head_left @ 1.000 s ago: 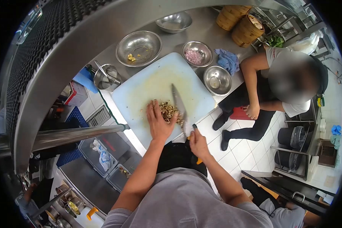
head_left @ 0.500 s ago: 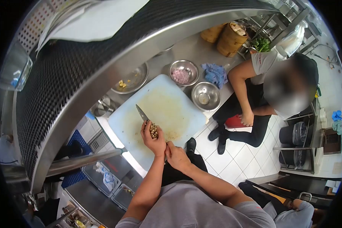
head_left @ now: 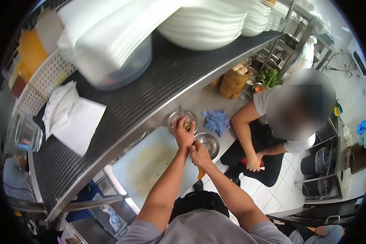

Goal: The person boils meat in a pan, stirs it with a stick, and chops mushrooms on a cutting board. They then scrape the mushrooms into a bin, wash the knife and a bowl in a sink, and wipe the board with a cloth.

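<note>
My left hand [head_left: 184, 136] is cupped around chopped brown food pieces [head_left: 186, 124], above a metal bowl [head_left: 169, 122] that holds pinkish chopped food. A knife [head_left: 181, 110] passes beneath the left hand, its tip showing past the fingers. Its yellow handle [head_left: 201, 173] sticks out below my right hand [head_left: 200, 155], which is closed on it. Beside the right hand stands a second metal bowl [head_left: 212, 140]. The white cutting board [head_left: 150, 162], stained yellowish in the middle, lies to the left below my forearms.
A dark-matted shelf [head_left: 122, 110] with stacked white bowls [head_left: 203, 24] and paper sheets overhangs the counter. A blue cloth [head_left: 216, 122] lies right of the bowls, bamboo steamers [head_left: 232, 85] behind. A seated co-worker [head_left: 248, 122] is on the right, holding something red.
Both hands have moved up and right, from over the cutting board to over the bowl of pinkish food, carrying the knife and brown pieces. The view has shifted, showing more shelf.
</note>
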